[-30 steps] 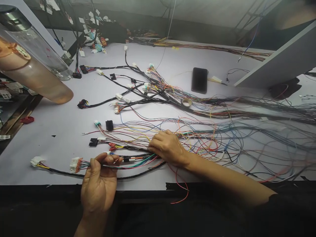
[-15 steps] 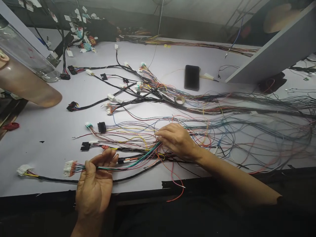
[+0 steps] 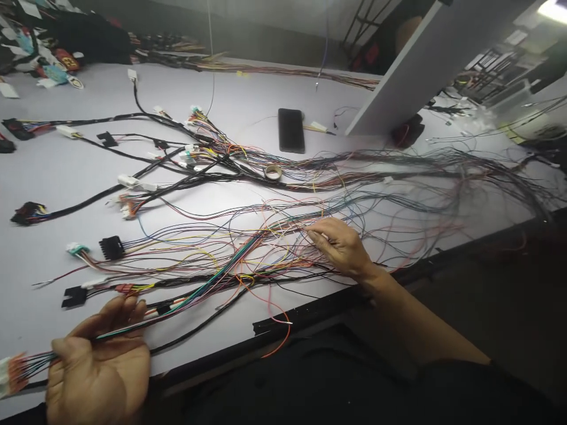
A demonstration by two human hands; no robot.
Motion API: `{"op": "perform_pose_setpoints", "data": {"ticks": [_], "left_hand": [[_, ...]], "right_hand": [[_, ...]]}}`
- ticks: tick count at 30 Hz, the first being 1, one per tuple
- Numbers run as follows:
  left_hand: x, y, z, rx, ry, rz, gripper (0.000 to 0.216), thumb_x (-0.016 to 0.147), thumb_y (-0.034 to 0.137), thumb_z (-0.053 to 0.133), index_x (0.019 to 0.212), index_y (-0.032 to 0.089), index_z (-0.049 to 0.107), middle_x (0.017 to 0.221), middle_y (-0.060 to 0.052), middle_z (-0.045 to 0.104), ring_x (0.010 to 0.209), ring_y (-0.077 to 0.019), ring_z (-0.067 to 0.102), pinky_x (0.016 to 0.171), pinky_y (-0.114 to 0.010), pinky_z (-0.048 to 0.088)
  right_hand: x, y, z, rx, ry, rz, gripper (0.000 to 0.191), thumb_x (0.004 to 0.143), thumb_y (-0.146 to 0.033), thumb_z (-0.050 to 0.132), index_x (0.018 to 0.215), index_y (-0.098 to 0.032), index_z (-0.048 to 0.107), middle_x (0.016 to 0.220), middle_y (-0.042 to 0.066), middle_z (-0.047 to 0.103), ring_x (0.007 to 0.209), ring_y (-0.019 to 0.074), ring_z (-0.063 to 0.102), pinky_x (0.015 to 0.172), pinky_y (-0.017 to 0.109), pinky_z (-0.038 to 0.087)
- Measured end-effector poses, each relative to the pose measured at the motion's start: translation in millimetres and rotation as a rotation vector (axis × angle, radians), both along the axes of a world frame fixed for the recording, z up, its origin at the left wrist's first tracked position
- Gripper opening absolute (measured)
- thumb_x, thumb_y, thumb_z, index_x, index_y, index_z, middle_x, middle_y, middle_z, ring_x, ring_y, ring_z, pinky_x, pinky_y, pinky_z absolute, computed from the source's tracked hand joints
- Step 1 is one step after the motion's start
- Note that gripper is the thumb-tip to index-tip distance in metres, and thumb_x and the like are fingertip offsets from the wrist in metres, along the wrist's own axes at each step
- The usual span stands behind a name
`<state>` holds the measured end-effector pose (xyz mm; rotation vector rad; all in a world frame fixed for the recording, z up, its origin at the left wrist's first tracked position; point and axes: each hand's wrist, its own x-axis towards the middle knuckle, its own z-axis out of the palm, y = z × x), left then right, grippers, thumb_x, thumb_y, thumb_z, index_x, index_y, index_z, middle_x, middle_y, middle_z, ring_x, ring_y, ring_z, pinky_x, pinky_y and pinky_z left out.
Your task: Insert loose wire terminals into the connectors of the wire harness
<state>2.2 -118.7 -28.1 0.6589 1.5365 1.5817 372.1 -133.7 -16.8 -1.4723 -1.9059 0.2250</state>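
Observation:
A wire harness with many coloured wires [image 3: 274, 236] is spread over the white table [image 3: 248, 100]. My left hand [image 3: 100, 360] is at the near left, palm up, thumb pressing a bundle of green and mixed wires [image 3: 195, 289] against its fingers. That bundle ends in a white and orange connector [image 3: 11, 373] at the left edge. My right hand [image 3: 341, 245] lies further right on the loose wires, fingers together and pinching some thin strands.
A black phone [image 3: 291, 130] and a roll of tape [image 3: 273, 172] lie mid-table. Black and white connectors [image 3: 111, 247] sit on branches to the left. A grey slanted panel [image 3: 425, 65] rises at the back right. The table's black front edge [image 3: 310, 307] runs diagonally.
My right hand slid rightward along the wires, drawing the green bundle out straight. The view swung right, so my left hand with its bundle now sits at the lower left corner.

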Motion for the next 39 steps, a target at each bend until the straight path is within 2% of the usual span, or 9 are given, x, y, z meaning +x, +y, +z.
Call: {"op": "perform_pose_setpoints", "data": {"ticks": [3, 8, 14, 18, 21, 24, 28, 32, 39], "left_hand": [[0.7, 1.5, 0.6, -0.020, -0.031, 0.035, 0.027, 0.089, 0.042, 0.054, 0.075, 0.025, 0.068, 0.090, -0.003, 0.069, 0.101, -0.0279, 0.064, 0.108, -0.057, 0.042], [8.7, 5.5, 13.7, 0.037, -0.008, -0.019, 0.035, 0.095, 0.038, 0.044, 0.076, 0.021, 0.068, 0.090, -0.005, 0.068, 0.095, -0.0260, 0.066, 0.107, -0.058, 0.043], [16.7, 20.1, 26.2, 0.071, -0.066, -0.102, 0.039, 0.099, 0.035, 0.033, 0.079, 0.019, 0.063, 0.081, -0.006, 0.066, 0.091, -0.0277, 0.066, 0.098, -0.071, 0.042], [17.7, 40.5, 24.9, 0.075, -0.137, -0.106, 0.044, 0.102, 0.033, 0.024, 0.080, 0.018, 0.059, 0.080, -0.006, 0.067, 0.089, -0.0259, 0.067, 0.102, -0.073, 0.035], [16.3, 59.3, 22.0, 0.080, -0.176, -0.098, 0.046, 0.103, 0.032, 0.020, 0.083, 0.017, 0.058, 0.084, -0.006, 0.068, 0.096, -0.0262, 0.067, 0.105, -0.074, 0.028], [16.1, 73.1, 21.8, 0.106, -0.174, -0.066, 0.043, 0.103, 0.033, 0.021, 0.085, 0.016, 0.056, 0.089, -0.007, 0.069, 0.101, -0.0264, 0.065, 0.105, -0.073, 0.028], [19.0, 76.3, 23.5, 0.106, -0.143, -0.062, 0.036, 0.103, 0.034, 0.026, 0.091, 0.016, 0.054, 0.098, -0.007, 0.068, 0.103, -0.0234, 0.065, 0.102, -0.064, 0.040], [21.0, 73.4, 22.0, 0.123, -0.115, -0.045, 0.037, 0.103, 0.035, 0.022, 0.094, 0.017, 0.053, 0.101, -0.008, 0.067, 0.104, -0.0235, 0.065, 0.093, -0.059, 0.050], [21.6, 74.6, 22.3, 0.125, -0.129, -0.031, 0.041, 0.103, 0.034, 0.019, 0.090, 0.017, 0.054, 0.096, -0.008, 0.068, 0.102, -0.0245, 0.066, 0.096, -0.064, 0.045]], "right_hand": [[5.6, -16.3, -16.4, -0.036, -0.039, 0.027, 0.013, 0.095, -0.026, 0.059, 0.102, -0.018, 0.068, 0.093, 0.005, 0.070, 0.087, 0.0185, 0.062, 0.080, 0.035, 0.046], [7.5, -24.6, -33.7, -0.026, -0.112, 0.020, 0.014, 0.095, -0.031, 0.060, 0.096, -0.021, 0.069, 0.092, 0.004, 0.069, 0.086, 0.0185, 0.059, 0.079, 0.035, 0.041], [0.1, -20.7, -18.0, 0.076, -0.178, -0.005, 0.015, 0.097, -0.030, 0.056, 0.098, -0.021, 0.068, 0.099, 0.004, 0.070, 0.091, 0.0189, 0.059, 0.081, 0.036, 0.038], [-23.8, -13.9, -7.3, 0.088, -0.189, 0.133, 0.019, 0.098, -0.031, 0.053, 0.103, -0.021, 0.069, 0.109, 0.003, 0.071, 0.098, 0.0184, 0.059, 0.087, 0.036, 0.040], [-45.0, -9.3, -12.0, 0.035, -0.301, 0.261, 0.025, 0.099, -0.036, 0.053, 0.114, -0.022, 0.067, 0.126, 0.002, 0.064, 0.111, 0.0209, 0.056, 0.093, 0.038, 0.039], [-55.4, -9.1, -21.5, -0.053, -0.404, 0.260, 0.031, 0.100, -0.037, 0.051, 0.125, -0.023, 0.062, 0.137, 0.003, 0.057, 0.124, 0.0225, 0.050, 0.097, 0.039, 0.038], [-51.3, -15.7, -26.3, -0.090, -0.410, 0.214, 0.034, 0.100, -0.037, 0.051, 0.128, -0.021, 0.060, 0.139, 0.005, 0.055, 0.129, 0.0233, 0.048, 0.100, 0.040, 0.038], [-42.9, -24.1, -24.1, -0.081, -0.386, 0.223, 0.034, 0.099, -0.035, 0.052, 0.128, -0.019, 0.060, 0.137, 0.008, 0.056, 0.130, 0.0234, 0.048, 0.104, 0.042, 0.037], [-19.8, -47.8, -23.3, -0.017, -0.396, 0.167, 0.029, 0.097, -0.029, 0.055, 0.123, -0.019, 0.062, 0.130, 0.008, 0.061, 0.123, 0.0217, 0.054, 0.104, 0.041, 0.036]]}}
